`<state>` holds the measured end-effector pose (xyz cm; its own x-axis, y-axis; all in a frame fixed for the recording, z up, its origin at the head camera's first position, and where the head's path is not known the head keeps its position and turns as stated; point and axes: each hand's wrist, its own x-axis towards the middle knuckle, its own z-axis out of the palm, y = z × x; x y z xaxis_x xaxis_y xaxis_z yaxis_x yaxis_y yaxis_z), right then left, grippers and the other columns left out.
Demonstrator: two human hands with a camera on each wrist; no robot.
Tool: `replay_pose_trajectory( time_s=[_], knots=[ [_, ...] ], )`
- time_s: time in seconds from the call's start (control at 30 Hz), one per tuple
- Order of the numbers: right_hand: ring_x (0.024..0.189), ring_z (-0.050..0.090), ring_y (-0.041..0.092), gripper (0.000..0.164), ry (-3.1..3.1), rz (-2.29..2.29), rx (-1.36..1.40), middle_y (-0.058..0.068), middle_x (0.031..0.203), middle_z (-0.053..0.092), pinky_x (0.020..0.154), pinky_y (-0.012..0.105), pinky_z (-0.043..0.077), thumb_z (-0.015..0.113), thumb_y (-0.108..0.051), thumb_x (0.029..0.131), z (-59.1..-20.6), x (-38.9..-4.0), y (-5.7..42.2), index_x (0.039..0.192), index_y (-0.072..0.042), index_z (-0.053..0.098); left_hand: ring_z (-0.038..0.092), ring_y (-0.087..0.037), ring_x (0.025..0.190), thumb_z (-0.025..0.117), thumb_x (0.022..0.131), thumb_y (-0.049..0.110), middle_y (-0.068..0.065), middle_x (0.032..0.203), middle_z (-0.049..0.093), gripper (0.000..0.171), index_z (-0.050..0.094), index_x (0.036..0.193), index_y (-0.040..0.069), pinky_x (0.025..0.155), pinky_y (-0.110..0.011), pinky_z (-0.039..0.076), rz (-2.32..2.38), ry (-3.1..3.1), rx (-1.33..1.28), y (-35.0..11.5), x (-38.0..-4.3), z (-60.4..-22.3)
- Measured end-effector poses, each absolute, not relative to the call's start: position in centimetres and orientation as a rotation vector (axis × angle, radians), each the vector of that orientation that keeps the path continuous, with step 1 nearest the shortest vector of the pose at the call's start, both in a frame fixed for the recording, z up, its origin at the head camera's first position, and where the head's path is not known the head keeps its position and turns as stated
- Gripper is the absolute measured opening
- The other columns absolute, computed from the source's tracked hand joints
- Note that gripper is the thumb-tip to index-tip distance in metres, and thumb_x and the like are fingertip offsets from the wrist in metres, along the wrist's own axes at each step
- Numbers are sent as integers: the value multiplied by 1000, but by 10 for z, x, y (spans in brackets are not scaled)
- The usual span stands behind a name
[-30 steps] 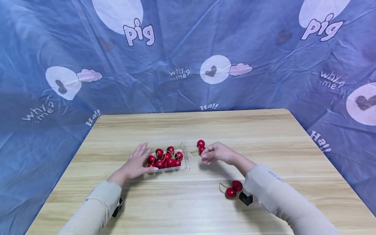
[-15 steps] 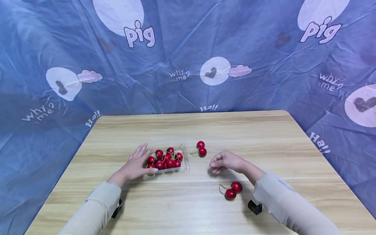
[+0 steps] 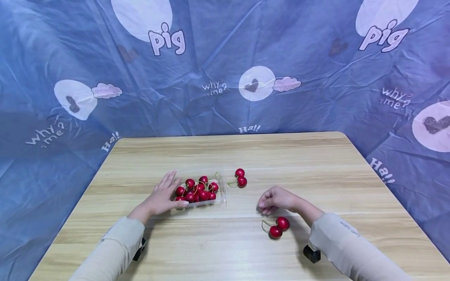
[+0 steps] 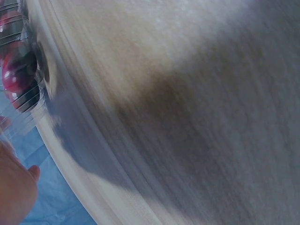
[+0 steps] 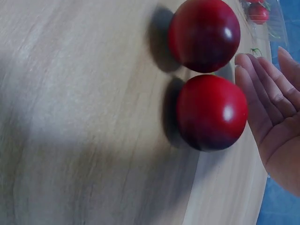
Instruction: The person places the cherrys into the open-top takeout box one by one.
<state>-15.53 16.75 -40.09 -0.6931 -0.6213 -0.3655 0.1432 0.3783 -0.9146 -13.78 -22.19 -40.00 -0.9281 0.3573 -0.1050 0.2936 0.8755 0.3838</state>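
My left hand (image 3: 159,199), fingers spread, rests at the left side of a clear plastic box (image 3: 224,191). Inside that box lie several red cherries (image 3: 203,194) with green stems, some seen through its wall in the left wrist view. My right hand (image 3: 277,200) hovers over the table with loosely bent fingers and nothing in them. Just in front of it lies a pair of cherries (image 3: 275,232), their stems pointing left. The right wrist view shows this pair large, beside my fingers (image 5: 269,89). Another cherry pair (image 3: 241,182) lies right of the box.
Everything stands on a light wood-grain table (image 3: 211,249). A blue printed cloth (image 3: 197,50) hangs behind the table and along its sides. Each wrist carries a small black camera, such as the right one (image 3: 311,254).
My right hand has drawn back from the cherry pair beside the box, moving right and nearer to me, towards the front pair. The left hand stays at the box.
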Motion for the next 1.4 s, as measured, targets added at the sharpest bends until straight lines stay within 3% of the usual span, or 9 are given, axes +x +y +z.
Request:
replay_pose_trajectory(
  time_s=[1.4],
  knots=[
    [53,51,10,10,1977,-1189,-430,6,62,57,51,22,45,62,-1,73,-408,-139,173,77,7,61,-4,-34,128,49,70,66,-13,143,-2,95,22,136,3,96,-58,8,540,2860,505,-222,-140,-398]
  ],
)
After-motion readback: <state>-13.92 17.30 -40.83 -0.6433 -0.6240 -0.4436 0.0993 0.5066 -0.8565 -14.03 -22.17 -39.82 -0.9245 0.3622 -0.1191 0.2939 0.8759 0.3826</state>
